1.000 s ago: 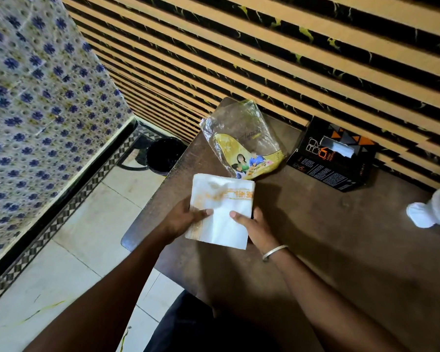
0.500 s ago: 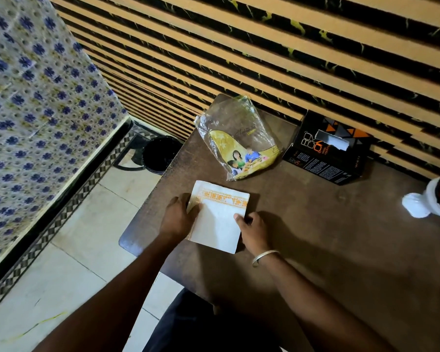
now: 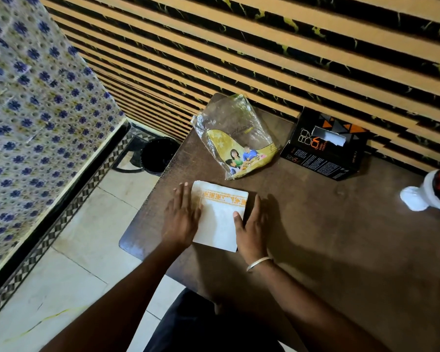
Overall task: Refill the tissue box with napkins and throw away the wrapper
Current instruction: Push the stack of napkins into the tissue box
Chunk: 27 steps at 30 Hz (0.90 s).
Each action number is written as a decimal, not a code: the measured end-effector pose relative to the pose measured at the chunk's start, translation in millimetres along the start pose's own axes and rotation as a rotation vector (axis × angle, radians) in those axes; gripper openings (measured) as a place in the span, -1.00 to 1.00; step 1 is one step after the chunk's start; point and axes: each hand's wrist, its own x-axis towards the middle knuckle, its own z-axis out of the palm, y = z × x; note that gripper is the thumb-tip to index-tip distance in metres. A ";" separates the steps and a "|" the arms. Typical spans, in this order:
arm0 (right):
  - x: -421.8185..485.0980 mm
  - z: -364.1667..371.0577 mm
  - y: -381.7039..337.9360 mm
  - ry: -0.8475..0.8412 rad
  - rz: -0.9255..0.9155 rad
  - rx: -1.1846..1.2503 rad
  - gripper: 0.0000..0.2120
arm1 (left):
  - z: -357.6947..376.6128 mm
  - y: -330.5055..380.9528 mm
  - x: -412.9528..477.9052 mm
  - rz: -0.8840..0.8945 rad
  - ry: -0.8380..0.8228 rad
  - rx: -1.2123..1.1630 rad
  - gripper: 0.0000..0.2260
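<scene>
Both hands flat, fingers extended: left hand point(image 3: 181, 219), right hand point(image 3: 253, 224).

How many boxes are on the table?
1. The black tissue box stands at the table's far edge against the striped wall, right of the empty plastic wrapper. No other box shows; the picture cuts off the table's right part.

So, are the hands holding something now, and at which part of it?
The napkin stack lies on the table. The left hand presses its left edge, the right hand its right edge, thumb on top. Nothing is lifted.
</scene>
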 end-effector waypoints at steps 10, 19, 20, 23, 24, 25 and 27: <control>-10.3 23.6 21.4 -0.037 -0.355 -0.635 -0.27 | 24.9 -1.0 -1.0 0.241 -0.138 0.283 -0.35; -8.7 25.5 21.6 -0.074 -0.349 -0.601 -0.24 | 25.6 -0.6 1.9 0.215 -0.150 0.287 -0.31; -7.7 25.1 22.2 -0.080 -0.351 -0.596 -0.24 | 25.0 -0.9 1.3 0.188 -0.144 0.268 -0.29; -7.6 25.6 22.7 -0.090 -0.343 -0.589 -0.24 | 22.2 -2.5 2.0 0.104 -0.158 0.211 -0.19; -7.4 26.8 23.3 -0.091 -0.340 -0.584 -0.24 | 20.9 -2.6 3.2 0.098 -0.177 0.197 -0.18; -7.4 27.2 23.6 -0.092 -0.337 -0.581 -0.24 | 20.1 -2.4 4.1 0.100 -0.189 0.181 -0.18; -7.1 27.6 23.2 -0.094 -0.333 -0.579 -0.23 | 18.1 -2.0 5.1 0.101 -0.195 0.151 -0.17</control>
